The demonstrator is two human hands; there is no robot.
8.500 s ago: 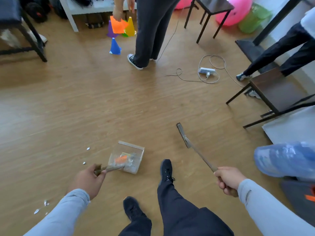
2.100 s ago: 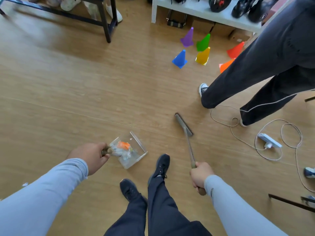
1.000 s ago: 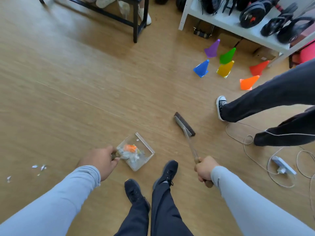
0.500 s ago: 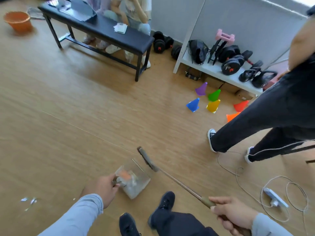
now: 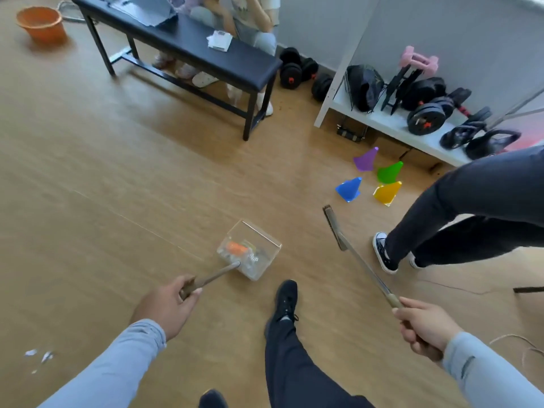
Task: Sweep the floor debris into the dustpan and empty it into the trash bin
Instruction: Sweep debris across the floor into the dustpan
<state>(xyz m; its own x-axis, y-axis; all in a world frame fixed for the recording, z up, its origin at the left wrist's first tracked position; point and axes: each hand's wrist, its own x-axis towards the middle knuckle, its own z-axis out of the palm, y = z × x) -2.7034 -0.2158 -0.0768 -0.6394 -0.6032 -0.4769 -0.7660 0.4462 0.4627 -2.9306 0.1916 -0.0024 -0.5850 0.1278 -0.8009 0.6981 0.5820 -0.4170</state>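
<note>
The clear plastic box-shaped dustpan [image 5: 249, 249] sits low over the wooden plank floor [image 5: 88, 178], ahead of the person's dark shoe [image 5: 285, 298]. Through its transparent walls shows a heap of pale scraps with one orange piece [image 5: 236, 247] on top. A thin brown stick handle [image 5: 210, 278] runs from its near wall back to the left hand [image 5: 167, 307], whose fingers are wrapped tight around the handle's end.

The right hand [image 5: 424, 326] is likewise closed on the long thin handle of a flat brown broom [image 5: 334, 226], whose narrow head lies towards the coloured cones, well apart from the dustpan. A few small white scraps [image 5: 38, 356] lie on the floor at lower left, beside the left sleeve.

An orange bucket [image 5: 41, 23] stands at the far upper left, partly cut by the frame edge; whether it holds anything cannot be seen. The scraps in the dustpan are too blurred to tell what they are. A standing person's dark-trousered legs [image 5: 471, 207] are cut off at the right edge. No writing or label can be read anywhere.
</note>
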